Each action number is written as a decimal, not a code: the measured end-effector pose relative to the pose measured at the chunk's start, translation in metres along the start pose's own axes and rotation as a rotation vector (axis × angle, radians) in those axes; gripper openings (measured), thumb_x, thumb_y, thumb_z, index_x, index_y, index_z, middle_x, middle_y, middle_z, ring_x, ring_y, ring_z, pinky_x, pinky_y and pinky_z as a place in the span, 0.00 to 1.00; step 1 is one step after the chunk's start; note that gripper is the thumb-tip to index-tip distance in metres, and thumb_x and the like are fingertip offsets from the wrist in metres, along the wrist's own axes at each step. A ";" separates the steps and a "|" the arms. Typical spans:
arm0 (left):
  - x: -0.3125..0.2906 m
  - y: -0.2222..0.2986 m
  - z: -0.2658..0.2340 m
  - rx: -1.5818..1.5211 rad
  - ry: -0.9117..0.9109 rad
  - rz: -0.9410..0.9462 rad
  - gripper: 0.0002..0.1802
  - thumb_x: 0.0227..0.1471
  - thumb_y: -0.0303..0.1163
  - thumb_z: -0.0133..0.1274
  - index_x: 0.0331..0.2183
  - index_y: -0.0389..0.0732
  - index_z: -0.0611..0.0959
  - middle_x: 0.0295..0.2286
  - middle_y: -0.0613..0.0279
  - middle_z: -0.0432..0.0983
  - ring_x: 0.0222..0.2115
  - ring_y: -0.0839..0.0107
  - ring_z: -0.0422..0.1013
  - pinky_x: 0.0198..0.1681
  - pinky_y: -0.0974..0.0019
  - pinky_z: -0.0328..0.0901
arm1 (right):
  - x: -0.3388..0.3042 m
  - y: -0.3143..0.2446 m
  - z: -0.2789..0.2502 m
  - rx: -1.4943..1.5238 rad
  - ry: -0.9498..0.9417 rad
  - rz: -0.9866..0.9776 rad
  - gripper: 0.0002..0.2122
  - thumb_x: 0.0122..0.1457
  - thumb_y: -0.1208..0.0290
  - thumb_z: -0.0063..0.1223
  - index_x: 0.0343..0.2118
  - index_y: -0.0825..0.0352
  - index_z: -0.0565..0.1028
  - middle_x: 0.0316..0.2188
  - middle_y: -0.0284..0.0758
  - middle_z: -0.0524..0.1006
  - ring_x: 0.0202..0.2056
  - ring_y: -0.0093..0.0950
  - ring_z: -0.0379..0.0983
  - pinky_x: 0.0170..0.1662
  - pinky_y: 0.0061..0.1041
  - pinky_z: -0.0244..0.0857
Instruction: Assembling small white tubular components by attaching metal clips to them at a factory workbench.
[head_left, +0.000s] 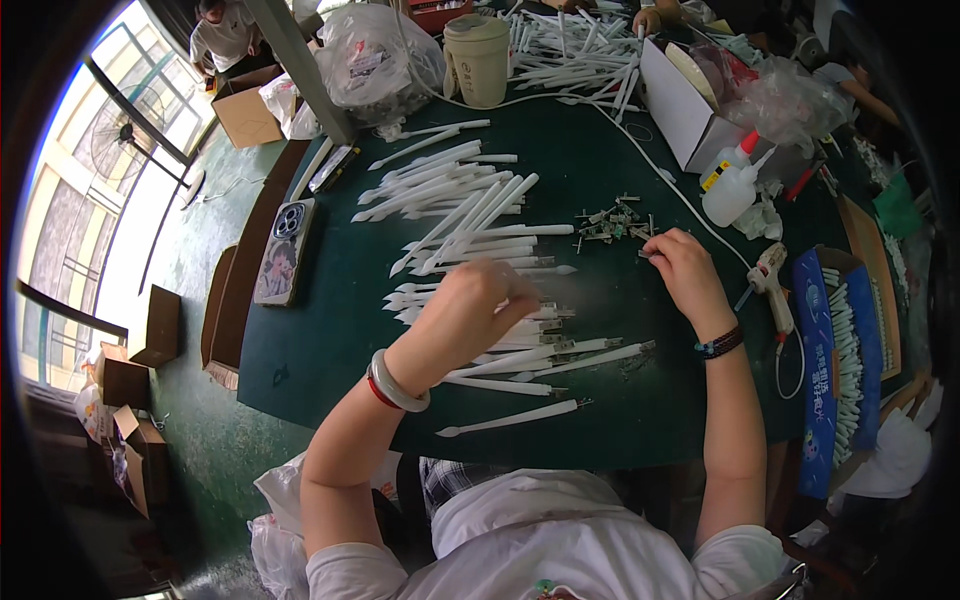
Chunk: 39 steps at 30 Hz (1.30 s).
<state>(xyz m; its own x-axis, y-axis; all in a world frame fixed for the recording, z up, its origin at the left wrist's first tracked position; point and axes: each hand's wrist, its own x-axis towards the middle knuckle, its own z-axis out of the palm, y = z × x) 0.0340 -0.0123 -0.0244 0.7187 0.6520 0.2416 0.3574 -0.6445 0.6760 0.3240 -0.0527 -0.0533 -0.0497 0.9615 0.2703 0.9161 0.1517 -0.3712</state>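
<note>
My right hand (687, 272) is closed in a pinch on a small metal part (643, 254) at the edge of a pile of little green-and-metal pieces (612, 222). My left hand (468, 312) hovers over the middle of several slim white sticks with flame-shaped tips, like electric taper candles (490, 205). Its fingers are smeared by motion, so whether they hold anything is unclear. Nearer to me, several of these sticks have metal pieces at their right ends; one such stick (510, 418) lies apart close to the front edge.
A phone (284, 252) lies on the left of the dark green table (330, 360). Toward the right are a glue gun (770, 275), a white squeeze bottle (735, 190) and a blue box (818, 380) of sticks. A lidded cup (476, 62) and a cable (660, 150) are farther back.
</note>
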 end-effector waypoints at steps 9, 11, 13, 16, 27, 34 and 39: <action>0.044 -0.041 -0.003 0.610 -0.105 -0.114 0.07 0.41 0.26 0.55 0.27 0.35 0.81 0.25 0.52 0.74 0.29 0.58 0.70 0.36 0.63 0.64 | 0.003 -0.028 0.004 0.228 0.179 -0.059 0.07 0.50 0.80 0.50 0.32 0.68 0.68 0.24 0.35 0.72 0.27 0.30 0.71 0.30 0.23 0.65; 0.042 -0.048 0.000 0.657 -0.119 -0.120 0.07 0.41 0.25 0.54 0.28 0.35 0.81 0.26 0.51 0.74 0.29 0.58 0.69 0.37 0.63 0.64 | 0.003 -0.043 0.009 0.438 0.223 -0.012 0.06 0.51 0.80 0.50 0.32 0.69 0.69 0.23 0.33 0.72 0.23 0.20 0.70 0.26 0.17 0.63; 0.044 -0.046 -0.002 0.616 -0.109 -0.132 0.07 0.42 0.26 0.54 0.28 0.35 0.81 0.27 0.52 0.74 0.31 0.58 0.69 0.38 0.63 0.64 | 0.003 -0.049 0.018 0.716 0.170 0.011 0.05 0.51 0.79 0.51 0.32 0.69 0.71 0.24 0.31 0.73 0.24 0.17 0.69 0.28 0.15 0.64; 0.043 -0.028 -0.017 0.505 0.045 0.058 0.07 0.45 0.28 0.52 0.28 0.33 0.79 0.31 0.53 0.73 0.32 0.59 0.68 0.40 0.62 0.62 | 0.008 -0.059 0.016 0.979 0.053 0.051 0.05 0.52 0.79 0.52 0.33 0.69 0.73 0.27 0.29 0.73 0.28 0.16 0.69 0.34 0.13 0.64; 0.043 0.011 -0.004 -0.297 -0.035 0.046 0.10 0.50 0.26 0.48 0.36 0.32 0.75 0.15 0.65 0.64 0.16 0.80 0.55 0.18 0.75 0.53 | 0.002 -0.081 0.010 1.134 0.135 -0.005 0.10 0.51 0.82 0.52 0.36 0.70 0.69 0.32 0.32 0.72 0.34 0.17 0.71 0.38 0.14 0.66; 0.035 0.017 0.008 -0.304 0.032 0.095 0.12 0.50 0.21 0.45 0.39 0.32 0.74 0.22 0.60 0.69 0.19 0.77 0.63 0.21 0.74 0.58 | -0.005 -0.094 0.010 1.362 0.204 0.060 0.11 0.51 0.79 0.54 0.37 0.70 0.68 0.32 0.33 0.72 0.32 0.17 0.70 0.37 0.15 0.66; 0.033 0.026 0.004 -0.272 0.050 0.076 0.16 0.48 0.21 0.44 0.42 0.32 0.72 0.22 0.53 0.65 0.20 0.61 0.65 0.24 0.65 0.60 | -0.006 -0.092 -0.003 1.392 0.290 0.033 0.15 0.51 0.80 0.53 0.43 0.73 0.67 0.31 0.35 0.73 0.31 0.20 0.71 0.36 0.19 0.70</action>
<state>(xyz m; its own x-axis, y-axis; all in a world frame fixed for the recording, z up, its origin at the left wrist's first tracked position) 0.0696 -0.0090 -0.0014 0.7048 0.6288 0.3286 0.1254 -0.5663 0.8146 0.2411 -0.0736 -0.0181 0.2014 0.9144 0.3511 -0.2255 0.3921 -0.8919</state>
